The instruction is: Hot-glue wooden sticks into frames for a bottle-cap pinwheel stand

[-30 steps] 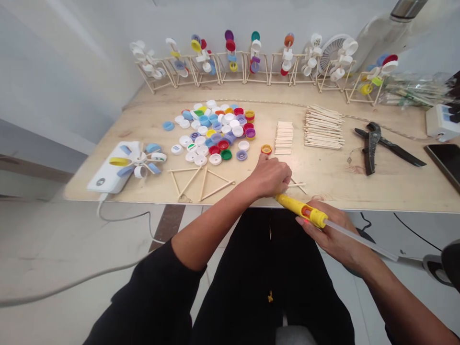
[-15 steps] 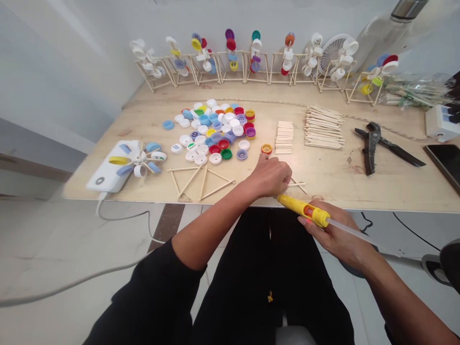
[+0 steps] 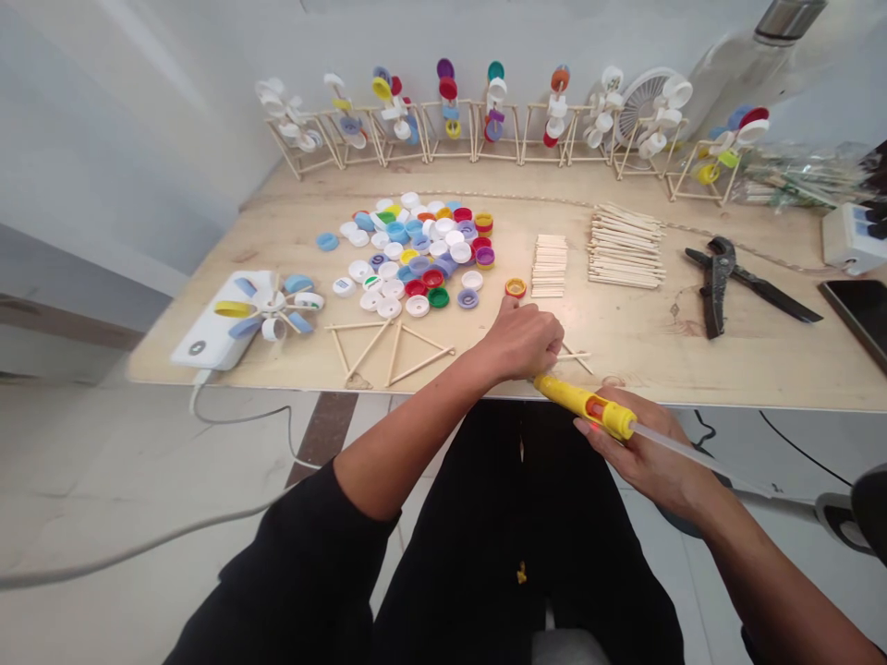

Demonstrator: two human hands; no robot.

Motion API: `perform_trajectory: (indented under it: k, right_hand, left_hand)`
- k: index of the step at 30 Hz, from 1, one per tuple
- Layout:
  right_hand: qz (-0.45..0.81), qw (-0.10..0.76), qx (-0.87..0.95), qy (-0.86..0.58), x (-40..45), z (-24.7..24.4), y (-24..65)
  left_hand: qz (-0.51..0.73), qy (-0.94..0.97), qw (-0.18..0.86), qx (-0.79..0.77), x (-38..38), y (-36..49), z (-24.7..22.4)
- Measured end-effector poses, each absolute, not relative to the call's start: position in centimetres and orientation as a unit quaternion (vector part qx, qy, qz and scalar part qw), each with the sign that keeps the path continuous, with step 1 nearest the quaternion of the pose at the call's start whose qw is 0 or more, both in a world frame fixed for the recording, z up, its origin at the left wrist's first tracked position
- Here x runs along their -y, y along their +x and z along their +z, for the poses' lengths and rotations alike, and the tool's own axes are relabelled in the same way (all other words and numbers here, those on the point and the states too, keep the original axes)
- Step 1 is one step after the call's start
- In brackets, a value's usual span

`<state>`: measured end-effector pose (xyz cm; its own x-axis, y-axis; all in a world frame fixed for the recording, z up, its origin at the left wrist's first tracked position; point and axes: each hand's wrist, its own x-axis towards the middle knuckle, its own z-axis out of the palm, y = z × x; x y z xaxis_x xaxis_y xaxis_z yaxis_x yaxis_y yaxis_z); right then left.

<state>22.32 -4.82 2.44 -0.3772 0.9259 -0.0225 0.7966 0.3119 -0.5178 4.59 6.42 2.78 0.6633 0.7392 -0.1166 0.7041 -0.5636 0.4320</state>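
My left hand (image 3: 525,342) is closed near the table's front edge, beside crossed wooden sticks (image 3: 577,356); whatever its fingers press on is hidden beneath them. In my right hand (image 3: 655,457) is a yellow glue gun (image 3: 578,397), its tip close under my left hand and a clear glue stick (image 3: 683,448) coming out of its back. Two stick triangles (image 3: 392,356) lie to the left. Just beyond my left hand is a red and yellow cap (image 3: 516,288). Colourful bottle caps (image 3: 417,285) are heaped farther left.
Stick frames with cap wheels (image 3: 450,148) line the back. Short sticks (image 3: 549,266), longer sticks (image 3: 625,247), black cutters (image 3: 719,286) and a phone (image 3: 859,314) lie to the right. A cap wheel (image 3: 273,305) rests on a white power bank (image 3: 208,346) at left.
The view has shifted very slightly. Both hands and the glue gun hold the same positions.
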Motion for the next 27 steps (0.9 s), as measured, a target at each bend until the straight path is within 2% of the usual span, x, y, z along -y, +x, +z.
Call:
perform_trajectory:
  k: [27]
  right_hand:
    - [0.224,0.126,0.8,-0.541,4.68,2.57,22.55]
  left_hand:
    - [0.038,0.884,0.224,-0.409,-6.42,4.6,2.75]
